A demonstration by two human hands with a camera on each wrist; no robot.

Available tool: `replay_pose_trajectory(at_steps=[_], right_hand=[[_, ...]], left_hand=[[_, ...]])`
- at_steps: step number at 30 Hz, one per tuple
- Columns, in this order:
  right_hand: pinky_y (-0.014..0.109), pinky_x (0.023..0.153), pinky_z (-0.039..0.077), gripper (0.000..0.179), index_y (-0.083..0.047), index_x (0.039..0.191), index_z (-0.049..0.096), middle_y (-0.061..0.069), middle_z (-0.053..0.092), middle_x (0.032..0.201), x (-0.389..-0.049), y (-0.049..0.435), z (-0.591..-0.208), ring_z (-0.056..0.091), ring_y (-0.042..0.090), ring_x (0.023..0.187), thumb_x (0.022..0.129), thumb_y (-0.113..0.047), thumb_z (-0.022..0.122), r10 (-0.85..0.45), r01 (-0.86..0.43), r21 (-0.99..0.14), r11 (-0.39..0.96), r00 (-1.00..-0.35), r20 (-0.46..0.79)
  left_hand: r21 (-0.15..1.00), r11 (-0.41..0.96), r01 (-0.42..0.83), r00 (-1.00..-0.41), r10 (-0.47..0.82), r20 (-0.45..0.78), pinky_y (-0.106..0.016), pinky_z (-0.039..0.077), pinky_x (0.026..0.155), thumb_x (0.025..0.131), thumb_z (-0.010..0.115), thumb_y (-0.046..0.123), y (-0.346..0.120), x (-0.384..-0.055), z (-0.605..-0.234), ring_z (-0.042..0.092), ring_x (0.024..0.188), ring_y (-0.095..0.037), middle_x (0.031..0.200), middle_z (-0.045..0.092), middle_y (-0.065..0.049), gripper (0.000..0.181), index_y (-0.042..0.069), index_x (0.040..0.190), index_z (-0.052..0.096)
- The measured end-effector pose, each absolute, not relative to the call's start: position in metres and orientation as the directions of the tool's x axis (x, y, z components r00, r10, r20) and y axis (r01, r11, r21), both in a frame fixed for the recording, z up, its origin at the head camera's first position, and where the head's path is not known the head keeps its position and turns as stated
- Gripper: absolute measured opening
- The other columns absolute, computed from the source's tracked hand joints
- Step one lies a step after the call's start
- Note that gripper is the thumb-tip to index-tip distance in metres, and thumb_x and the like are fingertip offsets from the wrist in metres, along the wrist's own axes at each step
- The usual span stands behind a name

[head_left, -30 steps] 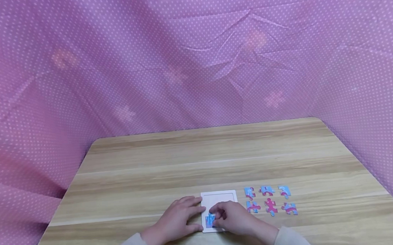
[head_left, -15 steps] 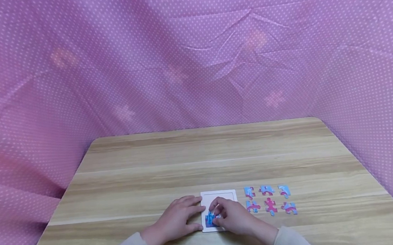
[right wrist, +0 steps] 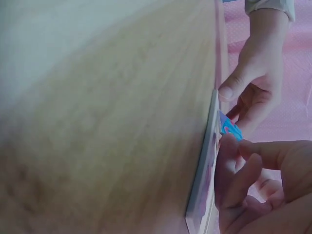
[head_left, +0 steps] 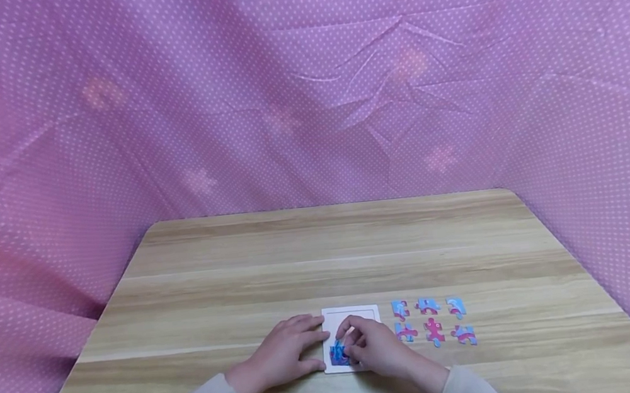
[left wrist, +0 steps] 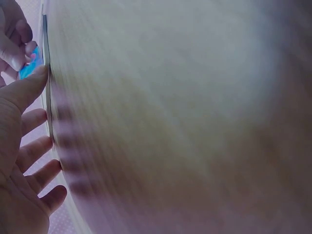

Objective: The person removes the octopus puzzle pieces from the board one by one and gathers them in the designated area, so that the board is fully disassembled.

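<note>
In the head view, my left hand [head_left: 286,353] lies at the left side of a white puzzle tray [head_left: 350,309]. Its spread fingertips touch the tray's edge, as the left wrist view also shows. My right hand [head_left: 372,346] reaches over the tray from the right. Between thumb and index finger it pinches a blue and purple jigsaw piece [head_left: 338,355] at the tray's lower left corner. The right wrist view shows this jigsaw piece [right wrist: 230,127] tilted up from the tray surface; part of it is hidden behind the fingertips.
Several loose pink and blue jigsaw pieces [head_left: 433,330] lie in two rows on the wooden table [head_left: 321,265], just right of the tray. A pink dotted cloth [head_left: 305,96] hangs behind and beside the table.
My right hand's index finger has lifted slightly and the fingers have shifted on the piece. The piece looks darker, with less glare. My left hand and the tray have stayed put.
</note>
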State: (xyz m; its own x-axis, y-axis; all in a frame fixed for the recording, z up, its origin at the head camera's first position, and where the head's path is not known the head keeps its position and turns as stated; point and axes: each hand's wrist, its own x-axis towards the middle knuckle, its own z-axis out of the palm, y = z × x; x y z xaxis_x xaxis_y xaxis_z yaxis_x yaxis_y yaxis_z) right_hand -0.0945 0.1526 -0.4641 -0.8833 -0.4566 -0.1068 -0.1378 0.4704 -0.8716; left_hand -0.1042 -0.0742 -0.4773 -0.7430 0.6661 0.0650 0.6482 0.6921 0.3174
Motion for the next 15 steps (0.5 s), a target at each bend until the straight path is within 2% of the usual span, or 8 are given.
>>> replay_pose_trajectory(at_steps=[7,15], right_hand=[[0.030,0.065,0.050,0.018,-0.011,0.100,0.060,0.002,0.063,0.081,-0.100,0.168,-0.462,0.062,0.017,0.071,0.087,0.002,0.062,-0.479,-0.092,-0.919,0.384,-0.871,-0.113],[0.034,0.067,0.048,0.014,-0.012,0.102,0.062,0.002,0.063,0.083,-0.101,0.194,-0.458,0.060,0.019,0.076,0.090,-0.005,0.062,-0.455,-0.051,-0.911,0.410,-0.877,-0.156]], left_hand=[[0.308,0.691,0.654,-0.740,0.668,0.073,-0.051,0.034,0.103,0.084,0.067,0.047,-0.074,-0.104,-0.478,0.043,0.128,-0.028,0.140,0.049,-0.006,0.051,0.018,0.126,0.063],[0.335,0.710,0.619,-0.759,0.651,0.023,-0.050,0.031,0.105,0.085,0.067,0.047,-0.073,-0.104,-0.475,0.041,0.130,-0.027,0.141,0.048,-0.004,0.052,0.018,0.128,0.062]])
